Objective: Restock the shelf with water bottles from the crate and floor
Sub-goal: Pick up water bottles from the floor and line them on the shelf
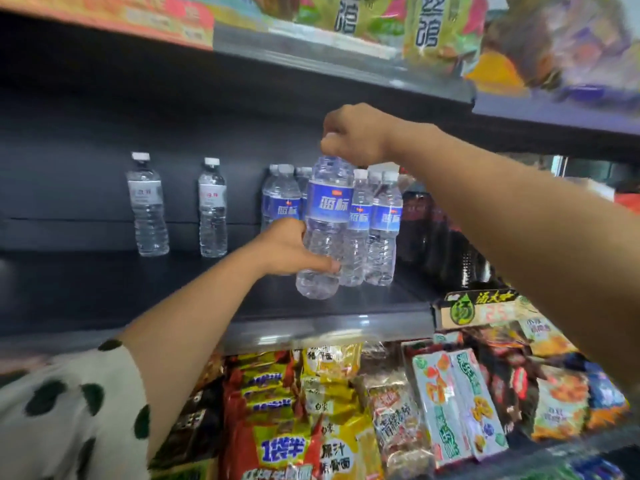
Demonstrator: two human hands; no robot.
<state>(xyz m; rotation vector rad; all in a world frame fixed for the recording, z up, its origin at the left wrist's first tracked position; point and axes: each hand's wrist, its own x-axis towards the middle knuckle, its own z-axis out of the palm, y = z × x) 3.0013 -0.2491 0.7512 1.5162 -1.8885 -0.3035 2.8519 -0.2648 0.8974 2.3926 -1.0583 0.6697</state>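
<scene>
Setting the blue-label water bottle down squarely beside the blue-label row on the dark shelf works best: right hand fingers pinch its cap, left hand fingers wrap its lower body.

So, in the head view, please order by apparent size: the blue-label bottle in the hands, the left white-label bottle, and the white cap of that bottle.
1. Held blue-label bottle, largest, though it is nearest the camera.
2. Left white-label bottle.
3. Its white cap, smallest.
</scene>
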